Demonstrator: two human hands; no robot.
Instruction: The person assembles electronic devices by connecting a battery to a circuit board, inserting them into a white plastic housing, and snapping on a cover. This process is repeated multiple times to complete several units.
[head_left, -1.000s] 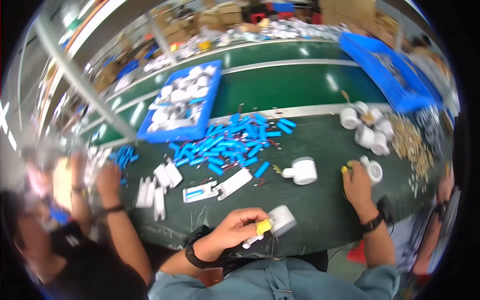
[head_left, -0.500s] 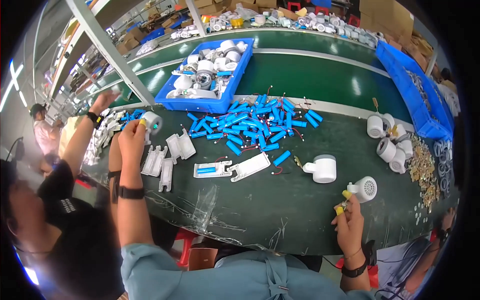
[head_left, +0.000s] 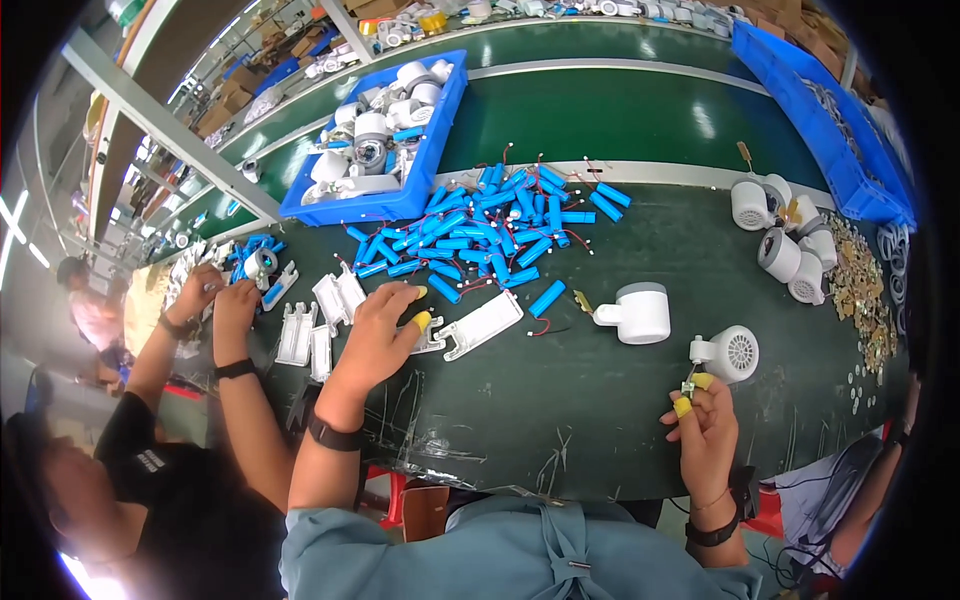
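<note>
My left hand [head_left: 372, 340], with yellow finger covers, reaches over a white plastic casing half [head_left: 430, 342] and partly hides it. Its thumb and forefinger are apart, with nothing visible between them. Beside it lies another casing half [head_left: 484, 325], its open side up. My right hand [head_left: 708, 430] pinches a small circuit board [head_left: 688, 388] between covered fingertips. The board is just below the short neck of a white fan head [head_left: 735, 353] with a round grille, which rests on the table. A second white fan head [head_left: 641, 314] lies farther left with a small board at its neck.
Many blue batteries [head_left: 485, 230] with wires are heaped mid-table. A blue crate [head_left: 440, 150] of white parts stands behind; another blue crate [head_left: 810, 110] is far right. More fan heads [head_left: 778, 252] and loose boards [head_left: 855, 270] lie right. A co-worker's hands [head_left: 235, 305] work at left.
My left hand has let go of a white fan head at the left and moved right, over the casing half. My right hand still pinches the board. The co-worker's hands have come together.
</note>
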